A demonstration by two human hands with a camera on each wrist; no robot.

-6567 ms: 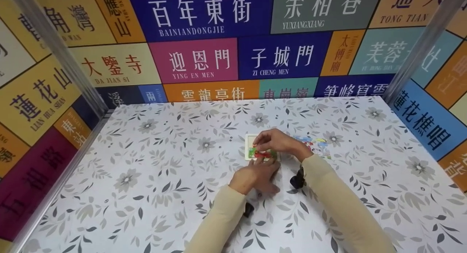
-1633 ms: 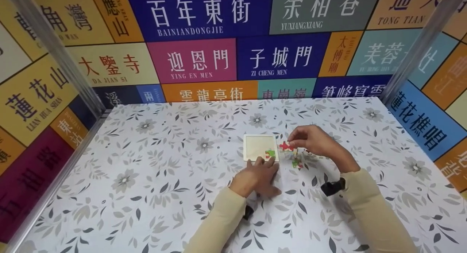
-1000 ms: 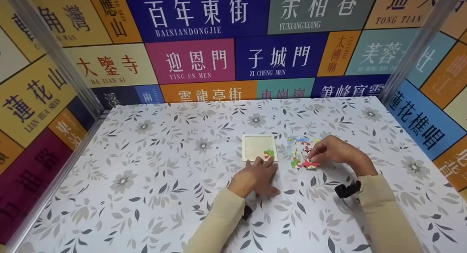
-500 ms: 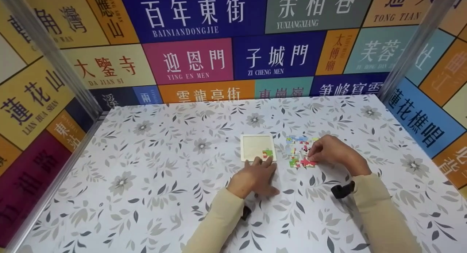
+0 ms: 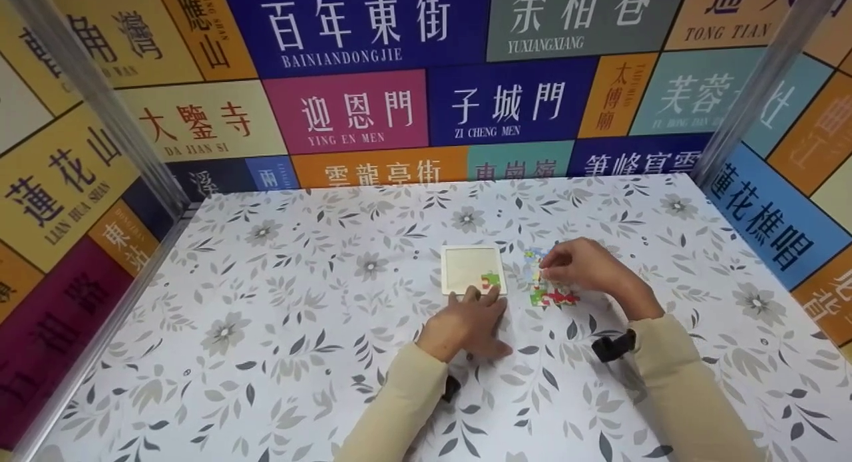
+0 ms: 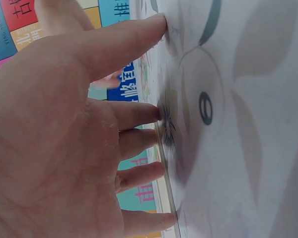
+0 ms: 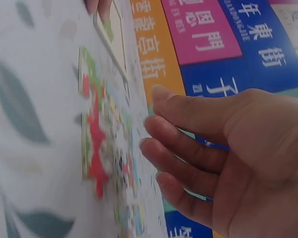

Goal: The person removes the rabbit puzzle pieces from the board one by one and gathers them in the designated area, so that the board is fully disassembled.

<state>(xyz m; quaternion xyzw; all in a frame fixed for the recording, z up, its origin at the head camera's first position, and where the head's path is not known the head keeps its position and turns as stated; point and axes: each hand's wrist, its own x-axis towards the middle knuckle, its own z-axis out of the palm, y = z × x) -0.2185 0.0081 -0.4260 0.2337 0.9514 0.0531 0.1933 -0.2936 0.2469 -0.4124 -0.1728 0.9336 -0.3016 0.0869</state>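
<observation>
A small cream puzzle tray [image 5: 444, 269] lies mid-table, with green-and-red puzzle pieces [image 5: 490, 280] in its lower right corner. My left hand [image 5: 464, 322] rests at the tray's near edge, fingers spread and fairly straight. To the right of the tray, several loose puzzle pieces [image 5: 559, 297] lie fitted close together on the tablecloth. Over them hovers my right hand [image 5: 589, 270], hiding part of the group. In the right wrist view its thumb and fingers are loosely bent and apart, holding nothing, beside a red-and-green piece [image 7: 95, 144].
A white tablecloth [image 5: 319, 269] with grey flowers and leaves covers the table. Colourful panels [image 5: 346, 109] with Chinese lettering stand behind it. Clear upright posts [image 5: 752, 96] rise at the table's back corners. A black strap [image 5: 614, 345] is around the right wrist.
Red-and-green pieces have left the tray for the group on the right. My right hand carried a red piece there, let it go and moved up and left. The left hand stayed put.
</observation>
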